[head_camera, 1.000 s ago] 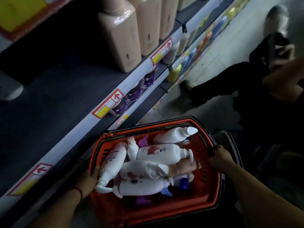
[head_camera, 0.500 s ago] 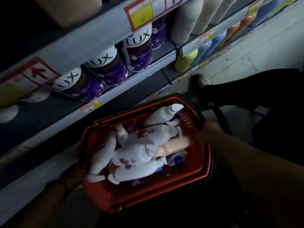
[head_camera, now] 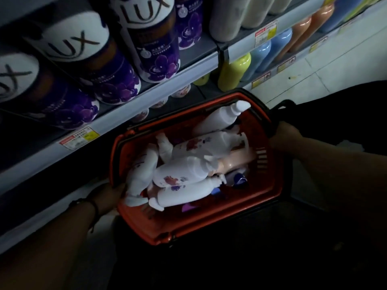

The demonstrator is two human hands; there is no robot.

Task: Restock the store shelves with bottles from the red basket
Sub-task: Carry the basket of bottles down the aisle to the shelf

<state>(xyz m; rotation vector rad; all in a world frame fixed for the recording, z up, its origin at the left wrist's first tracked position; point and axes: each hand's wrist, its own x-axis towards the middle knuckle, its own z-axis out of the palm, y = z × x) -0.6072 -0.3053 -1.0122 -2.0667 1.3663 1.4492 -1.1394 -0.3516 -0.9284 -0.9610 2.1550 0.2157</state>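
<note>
Holding the red basket (head_camera: 209, 225) by its two short ends, the person has it low in front of the store shelves. The left hand (head_camera: 106, 198) grips the near-left rim, fingers (head_camera: 119, 190) curled over the edge. The right hand (head_camera: 281, 139) is closed on the far-right rim beside the black handle (head_camera: 287, 103), though the light is too dim to make out its separate fingers.

No bottle is in hand yet. The white pump bottles (head_camera: 184, 174) lie heaped on their sides in the basket, over a peach bottle (head_camera: 236, 159). Most have their long axes running from the left hand's end towards the right hand's end. One white bottle (head_camera: 144, 170) lies along the left wall with its pump end just beside the left fingers, so that hand looks nearer to a first pick.

Matching floral bottles (head_camera: 181, 92) stand on the lower shelf (head_camera: 188, 101), just past the basket's far-left side and under the row of purple Lux bottles (head_camera: 155, 49). My guess is that the basket must be set down, or one hand freed, before a bottle can be lifted, turned upright and carried that way
</note>
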